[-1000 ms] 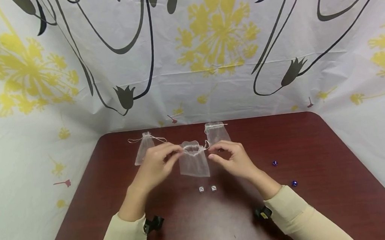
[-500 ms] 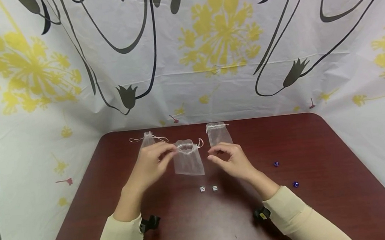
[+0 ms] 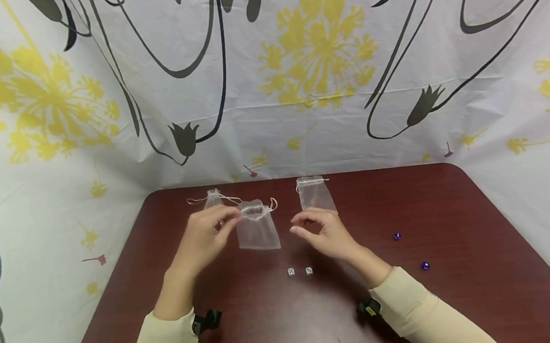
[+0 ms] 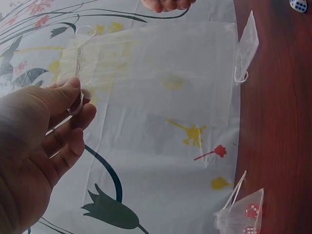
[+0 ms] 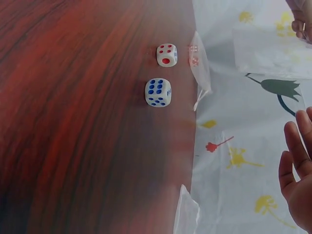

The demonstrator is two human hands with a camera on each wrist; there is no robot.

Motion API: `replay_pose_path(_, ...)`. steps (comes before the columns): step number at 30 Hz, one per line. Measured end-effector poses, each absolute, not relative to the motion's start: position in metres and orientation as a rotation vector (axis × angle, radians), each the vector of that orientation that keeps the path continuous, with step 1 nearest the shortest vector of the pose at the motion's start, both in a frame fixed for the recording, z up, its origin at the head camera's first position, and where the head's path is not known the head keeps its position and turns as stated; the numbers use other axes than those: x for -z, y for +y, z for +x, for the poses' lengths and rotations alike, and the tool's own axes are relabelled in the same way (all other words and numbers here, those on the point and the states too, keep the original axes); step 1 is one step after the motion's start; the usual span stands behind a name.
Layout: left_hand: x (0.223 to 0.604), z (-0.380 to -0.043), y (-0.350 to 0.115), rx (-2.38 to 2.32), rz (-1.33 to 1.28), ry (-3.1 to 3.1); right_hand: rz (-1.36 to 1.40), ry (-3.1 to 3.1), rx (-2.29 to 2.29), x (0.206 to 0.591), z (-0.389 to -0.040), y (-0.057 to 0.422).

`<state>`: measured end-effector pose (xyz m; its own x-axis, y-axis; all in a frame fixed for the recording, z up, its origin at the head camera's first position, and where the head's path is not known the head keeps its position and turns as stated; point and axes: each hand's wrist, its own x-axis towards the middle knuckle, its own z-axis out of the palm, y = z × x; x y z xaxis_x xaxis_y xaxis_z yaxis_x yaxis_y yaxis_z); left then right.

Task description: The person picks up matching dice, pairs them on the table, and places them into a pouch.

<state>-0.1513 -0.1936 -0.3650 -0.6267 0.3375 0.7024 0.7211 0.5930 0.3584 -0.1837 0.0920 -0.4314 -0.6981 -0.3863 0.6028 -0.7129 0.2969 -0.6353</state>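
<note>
My left hand [image 3: 207, 233] pinches the gathered top of a sheer white drawstring pouch [image 3: 259, 234], which hangs upright above the table with its mouth parted. In the left wrist view the see-through pouch [image 4: 161, 73] shows nothing inside, and thumb and fingers grip its corded edge. To its right, my right hand [image 3: 325, 232] hovers with loosely bent fingers, holding nothing; in the right wrist view the fingers [image 5: 295, 144] are spread. Two white dice lie below the pouch, one with red pips [image 5: 166, 55] and one with blue pips [image 5: 158, 92].
A drawn-up pouch [image 3: 213, 199] with red dice [image 4: 252, 210] inside stands at the back left, partly behind my left hand. Another pouch [image 3: 316, 192] lies flat at the back right. Two dark blue dice [image 3: 397, 235] rest on the right of the brown table [image 3: 452, 200].
My left hand has carried the pouch leftward. The right hand, earlier by the pouch's drawstring, is now apart from it and slightly lower. The dice have stayed put.
</note>
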Motion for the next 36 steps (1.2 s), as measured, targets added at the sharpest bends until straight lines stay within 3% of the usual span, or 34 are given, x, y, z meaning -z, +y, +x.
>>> replay_pose_path(17, 0.370, -0.151, -0.196, 0.855, -0.807, -2.239, 1.194, -2.383, -1.279, 0.479, -0.178, 0.080)
replay_pose_path(29, 0.371, -0.152, -0.195, 0.869, -0.823, -2.252, 1.308, -2.757, -0.856, 0.486, -0.170, 0.080)
replay_pose_path(36, 0.375, -0.151, -0.195, 0.868, -0.822, -2.261, 1.328, -2.780, -0.835, 0.485, -0.167, 0.079)
